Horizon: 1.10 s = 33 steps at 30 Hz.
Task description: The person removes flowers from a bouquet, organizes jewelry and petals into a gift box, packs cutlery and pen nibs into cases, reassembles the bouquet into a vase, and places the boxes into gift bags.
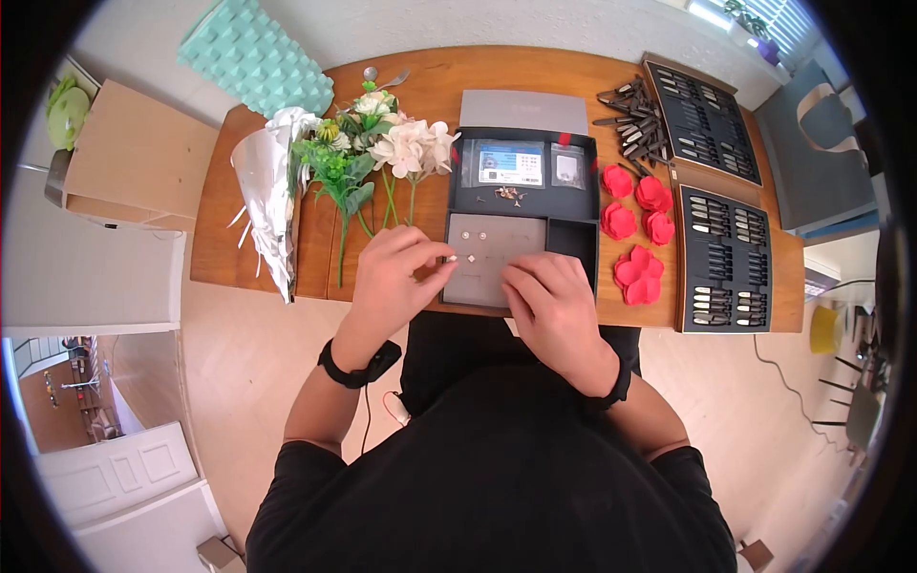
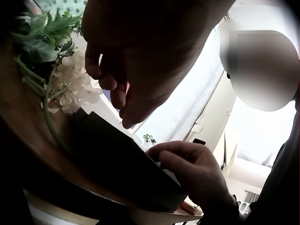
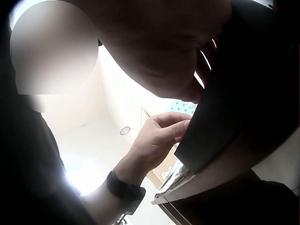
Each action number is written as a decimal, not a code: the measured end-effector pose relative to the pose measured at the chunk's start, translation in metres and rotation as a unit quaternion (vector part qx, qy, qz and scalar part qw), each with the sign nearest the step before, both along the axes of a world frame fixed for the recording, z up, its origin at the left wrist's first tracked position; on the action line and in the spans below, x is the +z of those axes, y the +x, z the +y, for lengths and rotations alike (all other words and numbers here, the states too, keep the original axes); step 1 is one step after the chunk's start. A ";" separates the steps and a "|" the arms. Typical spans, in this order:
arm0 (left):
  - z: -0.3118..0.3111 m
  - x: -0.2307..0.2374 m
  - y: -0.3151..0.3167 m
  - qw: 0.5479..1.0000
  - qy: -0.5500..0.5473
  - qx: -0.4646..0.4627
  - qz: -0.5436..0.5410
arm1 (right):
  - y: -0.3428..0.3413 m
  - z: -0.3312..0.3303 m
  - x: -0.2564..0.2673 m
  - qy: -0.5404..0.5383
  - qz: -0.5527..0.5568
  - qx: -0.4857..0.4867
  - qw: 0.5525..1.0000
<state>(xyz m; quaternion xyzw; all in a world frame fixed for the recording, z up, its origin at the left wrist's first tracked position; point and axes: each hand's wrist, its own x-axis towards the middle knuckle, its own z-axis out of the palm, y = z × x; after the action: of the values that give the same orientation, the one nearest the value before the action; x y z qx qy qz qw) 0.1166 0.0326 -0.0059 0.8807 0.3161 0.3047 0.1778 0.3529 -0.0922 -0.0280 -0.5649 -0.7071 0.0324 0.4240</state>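
Note:
Over the near left part of a black box [image 1: 594, 205], the left hand [image 1: 394, 277] pinches a small pale piece [image 1: 451, 258] between thumb and forefinger. The right hand [image 1: 556, 310] has bent fingers at the right side of the grey pad [image 1: 487, 286] in the box; whether they hold anything is hidden. Two small round studs [image 1: 465, 235] and a small diamond-shaped piece [image 1: 471, 259] sit on the pad. Beyond it lie small metallic pieces [image 1: 511, 194] and clear packets [image 1: 511, 163]. In the left wrist view the right hand [image 2: 190, 164] is at the box edge.
Artificial flowers [image 1: 411, 148] and a foil-wrapped bundle [image 1: 270, 201] lie left of the box, near a mint vase [image 1: 253, 57]. To the right are red flower shapes [image 1: 638, 274], a pile of dark pieces [image 1: 635, 119] and two trays [image 1: 726, 258] of dark pieces.

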 end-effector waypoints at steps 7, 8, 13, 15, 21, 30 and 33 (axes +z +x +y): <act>0.008 0.006 0.004 0.998 -0.029 -0.009 0.063 | -0.001 0.001 -0.006 0.008 -0.028 0.000 1.000; 0.008 0.006 0.005 0.996 -0.032 -0.004 0.078 | 0.000 0.001 -0.006 0.007 -0.027 -0.002 1.000; 0.006 0.010 0.008 0.992 -0.047 0.016 0.115 | 0.000 0.001 -0.006 -0.001 -0.035 0.002 0.999; 0.004 0.014 0.011 0.988 -0.062 0.035 0.135 | 0.000 0.001 -0.006 0.000 -0.035 0.001 0.999; 0.004 0.018 0.016 0.982 -0.076 0.048 0.167 | -0.001 0.001 -0.005 -0.003 -0.041 -0.002 0.999; 0.006 0.017 0.015 0.980 -0.079 0.046 0.178 | 0.001 0.001 -0.008 -0.005 -0.052 0.005 0.999; 0.004 0.021 0.018 0.977 -0.052 0.051 0.200 | 0.001 0.000 -0.010 -0.009 -0.058 0.010 0.998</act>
<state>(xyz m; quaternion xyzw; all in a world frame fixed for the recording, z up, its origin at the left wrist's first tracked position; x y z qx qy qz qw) 0.1349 0.0362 0.0150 0.8961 0.4054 0.1138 0.1406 0.3542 -0.0919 -0.0380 -0.5630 -0.7357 0.0100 0.3764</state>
